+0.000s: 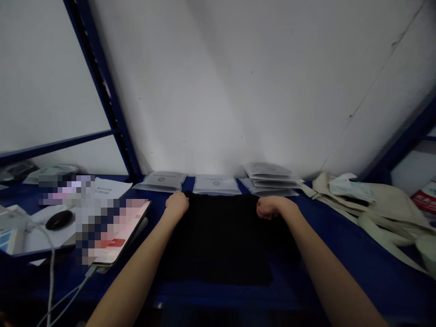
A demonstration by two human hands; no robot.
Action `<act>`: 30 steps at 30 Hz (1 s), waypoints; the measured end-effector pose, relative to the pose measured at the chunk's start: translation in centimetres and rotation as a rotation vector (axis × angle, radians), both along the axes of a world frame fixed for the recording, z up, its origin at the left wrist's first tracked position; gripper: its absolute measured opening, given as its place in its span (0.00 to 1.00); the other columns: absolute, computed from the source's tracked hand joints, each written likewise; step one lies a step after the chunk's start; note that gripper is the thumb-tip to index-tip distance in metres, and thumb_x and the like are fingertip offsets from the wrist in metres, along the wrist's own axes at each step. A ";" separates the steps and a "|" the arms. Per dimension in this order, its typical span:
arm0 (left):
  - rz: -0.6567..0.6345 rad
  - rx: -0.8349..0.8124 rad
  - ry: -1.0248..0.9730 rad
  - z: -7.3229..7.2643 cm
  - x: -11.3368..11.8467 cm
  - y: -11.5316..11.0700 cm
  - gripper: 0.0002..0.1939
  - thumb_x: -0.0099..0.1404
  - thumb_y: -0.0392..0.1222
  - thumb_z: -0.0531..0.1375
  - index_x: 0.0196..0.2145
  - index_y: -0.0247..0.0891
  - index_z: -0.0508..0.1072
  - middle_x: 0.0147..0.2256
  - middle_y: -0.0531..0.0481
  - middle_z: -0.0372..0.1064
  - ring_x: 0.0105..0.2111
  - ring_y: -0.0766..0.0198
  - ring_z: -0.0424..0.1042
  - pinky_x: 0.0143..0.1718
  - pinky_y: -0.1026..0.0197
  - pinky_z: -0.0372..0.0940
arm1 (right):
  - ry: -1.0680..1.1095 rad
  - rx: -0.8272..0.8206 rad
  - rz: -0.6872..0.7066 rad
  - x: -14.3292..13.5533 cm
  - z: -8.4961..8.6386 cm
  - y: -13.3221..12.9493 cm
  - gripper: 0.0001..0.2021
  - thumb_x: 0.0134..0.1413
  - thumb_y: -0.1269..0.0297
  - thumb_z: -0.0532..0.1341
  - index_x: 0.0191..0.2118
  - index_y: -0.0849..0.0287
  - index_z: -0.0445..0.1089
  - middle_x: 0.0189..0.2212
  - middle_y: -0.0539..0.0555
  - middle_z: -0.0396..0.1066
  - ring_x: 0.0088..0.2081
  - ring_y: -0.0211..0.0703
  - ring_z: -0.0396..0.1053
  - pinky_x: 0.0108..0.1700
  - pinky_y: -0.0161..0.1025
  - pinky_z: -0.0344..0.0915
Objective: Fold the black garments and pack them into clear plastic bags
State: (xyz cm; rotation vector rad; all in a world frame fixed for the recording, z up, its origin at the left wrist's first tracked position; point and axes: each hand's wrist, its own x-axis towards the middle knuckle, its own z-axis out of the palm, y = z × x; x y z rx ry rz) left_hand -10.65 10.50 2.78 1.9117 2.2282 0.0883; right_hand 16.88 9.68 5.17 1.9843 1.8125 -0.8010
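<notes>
A black piece of cloth (221, 240), perhaps a garment, lies spread on the blue table (344, 254) in front of me. My left hand (177, 204) is closed on its far left corner. At the far right corner my right hand (269, 207) grips the same cloth, fingers curled in. The far edge of the cloth runs fairly straight between both hands. Its near edge lies close to the table's front. The dark colour hides any folds or seams.
Flat plastic packets (216, 184) line the wall, with a stacked pile (270, 175) at right. A phone (126, 227) on a charging cable (68, 295), papers (105, 188) and a black mouse (59, 220) lie left. A beige cloth bag (384, 209) lies right.
</notes>
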 end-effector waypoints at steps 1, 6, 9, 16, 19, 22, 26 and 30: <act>-0.003 -0.001 -0.002 0.1 0.0 0.0 0.21 0.65 0.43 0.49 0.50 0.24 0.64 0.49 0.26 0.65 0.51 0.50 0.66 0.46 0.57 0.62 | -0.006 0.004 0.010 -0.1 0.0 -0.1 0.08 0.43 0.74 0.57 0.17 0.61 0.64 0.17 0.50 0.63 0.22 0.37 0.63 0.26 0.35 0.58; -0.050 -0.066 0.013 0.5 -0.1 -0.6 0.28 0.63 0.43 0.51 0.55 0.19 0.56 0.50 0.23 0.63 0.51 0.48 0.66 0.45 0.56 0.62 | -0.020 0.052 0.024 0.0 -0.2 -0.3 0.08 0.40 0.74 0.57 0.16 0.60 0.63 0.17 0.50 0.63 0.23 0.38 0.64 0.25 0.35 0.57; -0.071 -0.123 0.041 0.6 0.1 -1.0 0.28 0.59 0.36 0.53 0.56 0.22 0.56 0.50 0.25 0.64 0.50 0.47 0.67 0.45 0.55 0.62 | -0.021 0.080 0.021 0.0 -0.4 -0.7 0.07 0.40 0.73 0.56 0.16 0.60 0.63 0.16 0.50 0.62 0.24 0.39 0.64 0.25 0.35 0.57; -0.100 -0.111 0.075 0.7 -0.1 -3.5 0.23 0.60 0.36 0.50 0.52 0.23 0.60 0.48 0.27 0.66 0.49 0.48 0.67 0.45 0.56 0.61 | 0.040 0.187 0.056 0.5 -0.7 -2.3 0.05 0.39 0.75 0.55 0.23 0.60 0.65 0.22 0.51 0.65 0.25 0.39 0.63 0.25 0.35 0.54; -0.093 -0.036 0.026 0.2 -0.9 -6.2 0.26 0.63 0.42 0.49 0.54 0.21 0.56 0.45 0.28 0.68 0.46 0.46 0.69 0.43 0.53 0.62 | 0.118 0.269 0.078 0.7 -0.6 -4.2 0.08 0.43 0.73 0.55 0.33 0.60 0.66 0.29 0.52 0.68 0.30 0.40 0.65 0.29 0.34 0.58; -0.049 0.126 -0.157 -1.5 -1.8 -9.8 0.29 0.64 0.47 0.46 0.58 0.25 0.51 0.44 0.34 0.68 0.40 0.51 0.72 0.39 0.54 0.65 | 0.304 0.406 0.150 0.4 -0.3 -8.1 0.08 0.50 0.67 0.55 0.38 0.59 0.66 0.35 0.55 0.69 0.36 0.42 0.67 0.38 0.37 0.62; -0.137 0.496 -0.302 -5.5 -3.4 -14.6 0.23 0.63 0.50 0.46 0.51 0.38 0.64 0.45 0.43 0.69 0.47 0.54 0.69 0.45 0.53 0.66 | 0.463 0.566 0.150 -0.5 -0.9 -14.6 0.10 0.54 0.59 0.54 0.42 0.53 0.65 0.43 0.54 0.66 0.45 0.46 0.64 0.49 0.43 0.60; -0.397 0.610 -0.268 -10.3 -5.3 -18.1 0.20 0.61 0.47 0.52 0.52 0.50 0.65 0.49 0.50 0.68 0.48 0.56 0.69 0.45 0.56 0.68 | 0.532 0.658 0.047 -1.3 -3.7 -18.7 0.12 0.54 0.60 0.54 0.45 0.50 0.64 0.49 0.54 0.64 0.52 0.48 0.61 0.55 0.46 0.57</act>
